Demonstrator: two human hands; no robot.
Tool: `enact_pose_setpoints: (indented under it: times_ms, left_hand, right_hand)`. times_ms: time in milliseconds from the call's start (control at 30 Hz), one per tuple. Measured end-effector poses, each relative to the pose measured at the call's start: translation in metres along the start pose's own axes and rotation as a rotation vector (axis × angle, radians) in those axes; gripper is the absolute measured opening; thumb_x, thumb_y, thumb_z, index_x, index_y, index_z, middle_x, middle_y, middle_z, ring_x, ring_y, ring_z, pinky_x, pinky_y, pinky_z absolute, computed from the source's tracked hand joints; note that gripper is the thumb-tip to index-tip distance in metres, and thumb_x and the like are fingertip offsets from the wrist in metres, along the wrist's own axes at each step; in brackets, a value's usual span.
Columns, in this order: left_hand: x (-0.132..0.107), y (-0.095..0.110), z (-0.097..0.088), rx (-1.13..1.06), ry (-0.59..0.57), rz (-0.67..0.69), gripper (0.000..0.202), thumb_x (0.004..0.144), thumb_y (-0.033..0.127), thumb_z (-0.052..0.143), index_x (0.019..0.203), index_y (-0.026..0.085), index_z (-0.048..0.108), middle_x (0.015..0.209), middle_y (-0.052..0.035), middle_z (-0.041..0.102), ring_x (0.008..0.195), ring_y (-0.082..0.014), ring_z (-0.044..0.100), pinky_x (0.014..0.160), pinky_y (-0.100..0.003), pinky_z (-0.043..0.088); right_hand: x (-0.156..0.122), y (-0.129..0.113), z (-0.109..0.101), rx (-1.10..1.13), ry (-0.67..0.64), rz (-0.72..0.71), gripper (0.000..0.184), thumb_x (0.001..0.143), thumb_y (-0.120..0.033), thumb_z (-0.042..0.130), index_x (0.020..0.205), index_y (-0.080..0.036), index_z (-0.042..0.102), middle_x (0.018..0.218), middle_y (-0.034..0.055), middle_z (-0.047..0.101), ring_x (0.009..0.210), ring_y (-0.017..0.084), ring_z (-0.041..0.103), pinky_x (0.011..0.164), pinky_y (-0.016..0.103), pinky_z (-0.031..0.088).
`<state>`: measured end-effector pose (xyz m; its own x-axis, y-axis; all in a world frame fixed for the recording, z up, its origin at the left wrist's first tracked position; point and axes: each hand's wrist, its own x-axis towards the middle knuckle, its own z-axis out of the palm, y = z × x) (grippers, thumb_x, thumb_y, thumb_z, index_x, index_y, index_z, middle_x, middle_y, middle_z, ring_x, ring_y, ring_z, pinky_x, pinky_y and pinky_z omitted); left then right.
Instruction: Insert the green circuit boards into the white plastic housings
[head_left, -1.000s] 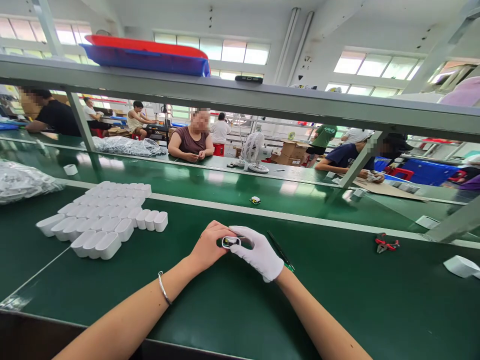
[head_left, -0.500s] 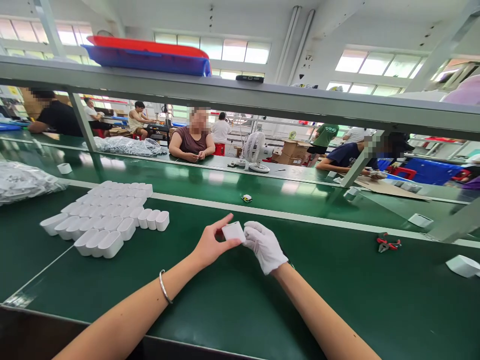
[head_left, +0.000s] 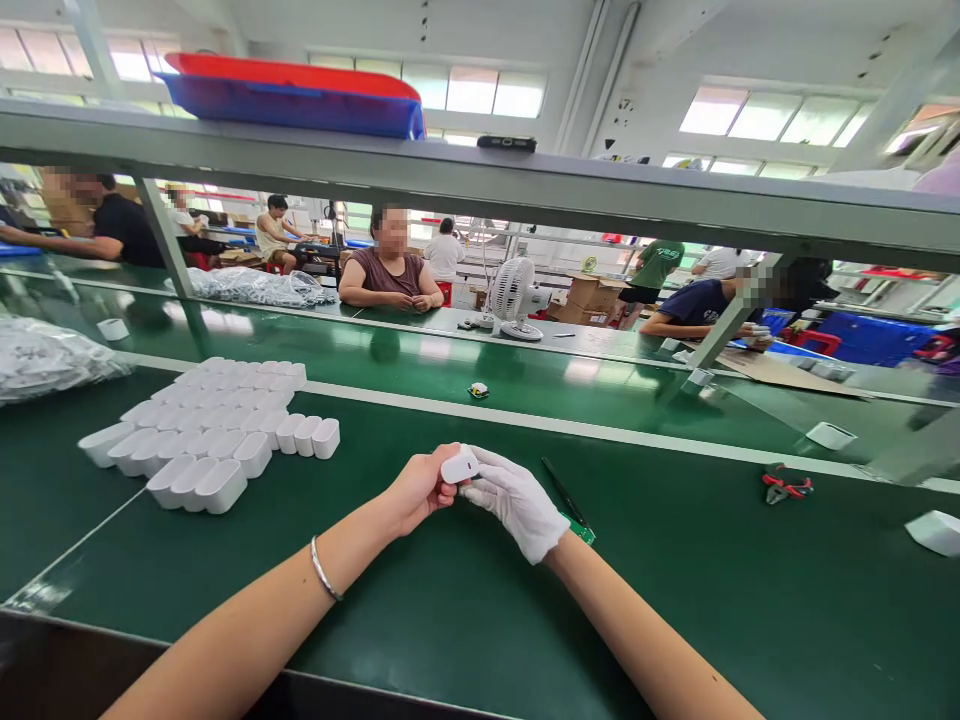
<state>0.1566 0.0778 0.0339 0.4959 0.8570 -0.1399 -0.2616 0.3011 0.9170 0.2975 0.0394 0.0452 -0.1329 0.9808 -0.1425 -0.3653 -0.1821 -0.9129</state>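
My left hand (head_left: pixel 416 488), bare with a thin bracelet on the wrist, and my right hand (head_left: pixel 517 500), in a white glove, meet over the green mat. Between their fingers is a small white plastic housing (head_left: pixel 460 467), gripped from both sides just above the mat. A green circuit board (head_left: pixel 579 528) and a thin dark tool (head_left: pixel 561 490) lie on the mat just right of my gloved hand. To the left, several white housings (head_left: pixel 214 435) stand in close rows.
A small part (head_left: pixel 478 390) rides the green conveyor belt (head_left: pixel 420 375) beyond the mat. Red-handled cutters (head_left: pixel 786 486) and loose white housings (head_left: pixel 935 531) lie at right. Bagged white parts (head_left: pixel 45 360) sit far left. People work at the far side by a white fan (head_left: pixel 512 296). A metal shelf (head_left: pixel 480 190) runs overhead.
The housing was turned from open end up, to a flat face up, to its rounded closed end showing. My left fingers have closed around it again. The small part on the belt has drifted left.
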Motion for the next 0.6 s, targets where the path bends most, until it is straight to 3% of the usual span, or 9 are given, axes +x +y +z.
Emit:
enact_pose_setpoints:
  times_ms: [67,133,233,333,433,500,600]
  left_hand:
    - [0.002,-0.002,-0.002,0.042,0.008,0.023,0.040,0.077,0.048,0.059,0.080,0.008,0.057,0.066,-0.0032,0.054,0.049,-0.0054,0.036,0.046,-0.018,0.029]
    - [0.004,-0.005,-0.004,0.100,0.032,0.062,0.045,0.069,0.038,0.070,0.098,0.007,0.058,0.064,-0.0007,0.055,0.052,-0.0076,0.041,0.050,-0.019,0.032]
    - [0.004,-0.011,-0.004,0.325,0.038,0.151,0.094,0.057,0.021,0.078,0.137,0.007,0.031,0.062,0.0042,0.057,0.058,-0.0110,0.046,0.060,-0.022,0.035]
    - [0.003,-0.017,-0.001,0.558,-0.030,0.211,0.114,0.056,0.023,0.080,0.144,0.008,0.009,0.064,0.0053,0.058,0.060,-0.0131,0.049,0.064,-0.024,0.038]
    - [0.001,-0.014,0.000,0.726,-0.054,0.244,0.113,0.059,0.026,0.079,0.145,0.013,0.007,0.079,0.0005,0.062,0.068,-0.0164,0.054,0.068,-0.027,0.042]
    - [-0.001,-0.006,-0.005,1.023,0.068,0.306,0.096,0.065,0.025,0.076,0.143,0.018,0.021,0.099,-0.0068,0.061,0.089,-0.0232,0.054,0.080,-0.033,0.042]
    - [-0.004,0.015,-0.022,1.594,0.538,0.228,0.057,0.077,0.008,0.059,0.131,0.012,0.044,0.120,-0.0179,0.050,0.117,-0.0358,0.036,0.094,-0.045,0.031]
  right_hand:
    - [0.000,-0.002,0.000,-0.023,-0.005,0.009,0.042,0.067,-0.035,0.070,0.104,-0.017,0.064,0.092,0.0053,0.067,0.078,0.015,0.063,0.074,0.028,0.050]
    - [-0.001,-0.006,-0.001,-0.110,-0.005,0.038,0.046,0.067,-0.042,0.070,0.105,-0.017,0.063,0.083,0.0049,0.067,0.069,0.014,0.062,0.065,0.027,0.049]
    - [-0.005,-0.017,-0.005,-0.350,0.021,0.087,0.058,0.056,-0.040,0.078,0.106,-0.016,0.061,0.082,0.0059,0.068,0.064,0.014,0.061,0.055,0.025,0.044]
    - [-0.008,-0.027,-0.009,-0.536,-0.037,0.129,0.050,0.049,-0.035,0.080,0.092,-0.013,0.068,0.080,0.0061,0.068,0.067,0.015,0.060,0.061,0.026,0.045]
    - [0.004,-0.032,-0.015,-0.709,-0.047,0.149,0.036,0.048,-0.033,0.080,0.076,-0.011,0.071,0.065,0.0027,0.065,0.060,0.014,0.055,0.059,0.026,0.044]
    - [0.024,-0.034,-0.024,-0.818,0.095,0.126,0.027,0.052,-0.030,0.078,0.069,-0.011,0.070,0.056,0.0006,0.061,0.055,0.012,0.051,0.054,0.025,0.041]
    - [0.067,-0.042,-0.044,-0.876,0.394,0.036,0.019,0.068,-0.030,0.068,0.070,-0.011,0.067,0.054,0.0006,0.058,0.052,0.011,0.048,0.052,0.026,0.039]
